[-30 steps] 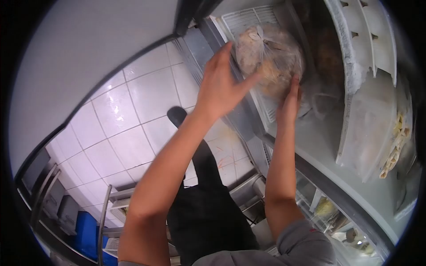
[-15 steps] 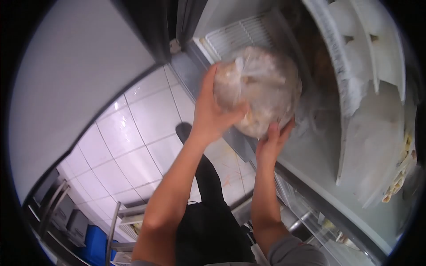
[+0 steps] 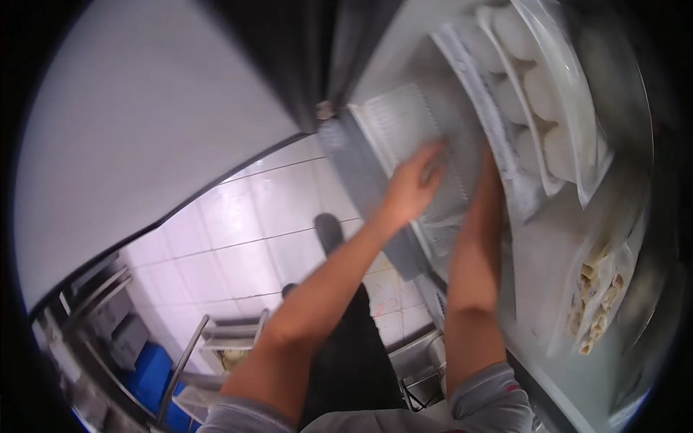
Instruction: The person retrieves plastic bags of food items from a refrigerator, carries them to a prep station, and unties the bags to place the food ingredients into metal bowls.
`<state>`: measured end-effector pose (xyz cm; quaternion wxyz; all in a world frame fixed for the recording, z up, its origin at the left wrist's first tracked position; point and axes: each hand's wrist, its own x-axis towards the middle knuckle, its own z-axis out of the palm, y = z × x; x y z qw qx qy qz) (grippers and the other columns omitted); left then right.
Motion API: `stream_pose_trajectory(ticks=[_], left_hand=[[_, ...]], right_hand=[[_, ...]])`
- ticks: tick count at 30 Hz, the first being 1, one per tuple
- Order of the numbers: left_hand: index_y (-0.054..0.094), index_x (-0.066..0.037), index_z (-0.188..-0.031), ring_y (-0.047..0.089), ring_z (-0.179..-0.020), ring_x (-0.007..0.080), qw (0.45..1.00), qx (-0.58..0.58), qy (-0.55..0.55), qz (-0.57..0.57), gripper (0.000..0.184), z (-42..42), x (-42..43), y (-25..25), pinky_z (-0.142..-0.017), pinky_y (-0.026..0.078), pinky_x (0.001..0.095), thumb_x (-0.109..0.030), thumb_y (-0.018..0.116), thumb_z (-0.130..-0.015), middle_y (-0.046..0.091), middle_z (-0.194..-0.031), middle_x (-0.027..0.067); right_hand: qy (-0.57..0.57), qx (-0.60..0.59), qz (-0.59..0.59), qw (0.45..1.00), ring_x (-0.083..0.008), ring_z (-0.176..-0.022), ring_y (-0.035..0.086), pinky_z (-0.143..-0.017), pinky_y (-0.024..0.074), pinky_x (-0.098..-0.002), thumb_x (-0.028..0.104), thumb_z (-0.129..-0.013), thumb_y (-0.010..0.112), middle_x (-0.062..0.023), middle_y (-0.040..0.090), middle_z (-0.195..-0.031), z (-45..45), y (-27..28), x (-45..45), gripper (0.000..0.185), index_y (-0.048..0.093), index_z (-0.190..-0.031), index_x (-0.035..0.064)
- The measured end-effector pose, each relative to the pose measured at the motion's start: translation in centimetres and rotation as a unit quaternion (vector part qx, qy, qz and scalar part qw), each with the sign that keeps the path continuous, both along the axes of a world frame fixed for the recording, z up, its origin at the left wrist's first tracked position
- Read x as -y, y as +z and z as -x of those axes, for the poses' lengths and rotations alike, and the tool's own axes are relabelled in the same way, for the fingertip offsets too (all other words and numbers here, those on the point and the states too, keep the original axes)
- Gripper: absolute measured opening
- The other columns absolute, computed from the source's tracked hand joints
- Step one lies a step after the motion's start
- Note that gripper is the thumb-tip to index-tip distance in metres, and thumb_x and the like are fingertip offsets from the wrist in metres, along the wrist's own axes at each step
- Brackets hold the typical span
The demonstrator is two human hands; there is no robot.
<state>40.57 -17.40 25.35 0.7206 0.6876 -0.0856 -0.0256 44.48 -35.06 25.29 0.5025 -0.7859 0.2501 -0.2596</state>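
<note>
My left hand (image 3: 417, 184) is over the open freezer compartment, fingers loosely curled and apart, with nothing seen between them. Below and beyond it is a pale, ribbed rack (image 3: 404, 123), blurred by motion. My right forearm (image 3: 476, 252) reaches deeper into the compartment, and the fingers of that hand are hidden beside a frosty edge (image 3: 491, 123). Whether the right hand holds anything cannot be seen. The large clear bag of pale food is out of sight.
Round white items (image 3: 541, 94) in clear packaging are at the upper right. Below them hangs a bag of yellowish pieces (image 3: 595, 299). A large pale door panel (image 3: 151, 108) fills the left. A metal rack (image 3: 195, 361) and blue container (image 3: 148, 375) stand lower left on the tiled floor (image 3: 238, 216).
The bag that both hands held half a second ago has left view. My left hand has let go and moved right; my right arm reaches deeper. The camera view has shifted.
</note>
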Motion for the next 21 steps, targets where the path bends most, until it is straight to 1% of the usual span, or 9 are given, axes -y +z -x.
stream_pose_trajectory(ticks=[2, 6, 11, 13, 15, 16, 18, 19, 21], left_hand=[[0.057, -0.004, -0.136, 0.065, -0.117, 0.0257, 0.987, -0.159, -0.009, 0.000, 0.041, 7.8, -2.8, -2.0, -0.098, 0.051, 0.0348, -0.007, 0.062, -0.096, 0.066, -0.130, 0.0122], [0.056, -0.003, -0.137, 0.063, -0.120, 0.0302, 0.947, -0.304, -0.023, -0.100, 0.042, 24.7, -11.4, -3.0, -0.101, 0.051, 0.0389, -0.008, 0.062, -0.095, 0.063, -0.132, 0.0185], [0.058, -0.003, -0.135, 0.066, -0.112, 0.0373, 0.883, -0.410, 0.008, -0.227, 0.048, 38.5, -20.2, 5.4, -0.098, 0.051, 0.0419, -0.021, 0.066, -0.091, 0.067, -0.122, 0.0219], [0.059, -0.004, -0.134, 0.065, -0.111, 0.0409, 0.884, -0.363, 0.066, -0.288, 0.049, 45.0, -21.7, 5.8, -0.099, 0.050, 0.0447, -0.022, 0.067, -0.089, 0.067, -0.122, 0.0225], [0.059, -0.003, -0.133, 0.063, -0.112, 0.0425, 0.881, -0.357, 0.099, -0.294, 0.048, 50.2, -21.9, 7.7, -0.099, 0.050, 0.0464, -0.022, 0.065, -0.090, 0.067, -0.122, 0.0232], [0.059, -0.003, -0.133, 0.064, -0.112, 0.0419, 0.891, -0.334, 0.138, -0.275, 0.047, 53.0, -22.0, 9.4, -0.099, 0.050, 0.0459, -0.022, 0.065, -0.090, 0.067, -0.122, 0.0227], [0.059, -0.003, -0.133, 0.064, -0.112, 0.0413, 0.891, -0.327, 0.213, -0.232, 0.047, 59.4, -21.4, 12.8, -0.098, 0.050, 0.0455, -0.022, 0.065, -0.091, 0.067, -0.123, 0.0222], [0.059, -0.003, -0.133, 0.065, -0.112, 0.0392, 0.900, -0.306, 0.254, -0.180, 0.046, 62.3, -20.5, 15.1, -0.097, 0.051, 0.0441, -0.023, 0.065, -0.092, 0.068, -0.122, 0.0210], [0.059, -0.003, -0.133, 0.066, -0.111, 0.0371, 0.892, -0.277, 0.334, -0.125, 0.045, 68.4, -19.7, 20.1, -0.096, 0.052, 0.0428, -0.024, 0.066, -0.093, 0.069, -0.122, 0.0199]], right_hand=[[0.001, -0.026, 0.070, 0.997, -0.0365, -0.134, 0.045, -0.110, 0.0393, -0.0429, 0.029, -0.096, 0.063, -0.0233, 0.048, -0.144, 0.0, -0.2, -0.1, 0.058, 0.045, -0.140, -0.0049], [0.004, -0.056, 0.274, 0.960, -0.0389, -0.132, 0.048, -0.109, 0.0403, -0.0439, 0.027, -0.096, 0.061, -0.0257, 0.051, -0.141, 1.6, 1.7, -4.0, 0.052, 0.051, -0.135, -0.0060], [0.082, -0.014, 0.526, 0.846, -0.0420, -0.130, 0.051, -0.107, 0.0416, -0.0452, 0.023, -0.097, 0.059, -0.0287, 0.054, -0.138, 10.4, 2.9, -13.8, 0.045, 0.058, -0.129, -0.0074], [0.394, -0.023, 0.246, 0.885, -0.0402, -0.129, 0.054, -0.109, 0.0405, -0.0449, 0.026, -0.099, 0.057, -0.0272, 0.058, -0.135, 19.3, -6.1, -15.7, 0.046, 0.056, -0.137, 0.0013], [0.625, -0.349, 0.067, 0.695, -0.0349, -0.125, 0.059, -0.107, 0.0431, -0.0454, 0.022, -0.095, 0.065, -0.0238, 0.065, -0.127, 30.5, -6.1, -20.4, 0.040, 0.063, -0.129, 0.0015], [0.634, -0.407, -0.017, 0.657, -0.0346, -0.126, 0.058, -0.106, 0.0444, -0.0430, 0.020, -0.091, 0.071, -0.0231, 0.067, -0.123, 36.7, -3.2, -24.3, 0.040, 0.065, -0.126, 0.0005], [0.662, -0.028, 0.144, 0.735, -0.0323, -0.124, 0.059, -0.097, 0.0497, -0.0389, 0.013, -0.092, 0.068, -0.0223, 0.060, -0.134, 46.2, 1.3, -29.1, 0.048, 0.057, -0.138, 0.0040], [0.627, -0.077, 0.041, 0.774, -0.0399, -0.124, 0.058, -0.101, 0.0479, -0.0434, 0.009, -0.092, 0.064, -0.0230, 0.056, -0.139, 49.9, 6.2, -31.9, 0.051, 0.051, -0.141, 0.0022], [0.645, -0.181, -0.047, 0.741, -0.0387, -0.121, 0.060, -0.101, 0.0481, -0.0437, 0.006, -0.092, 0.062, -0.0219, 0.057, -0.137, 55.4, 11.8, -35.9, 0.049, 0.051, -0.140, -0.0006]])
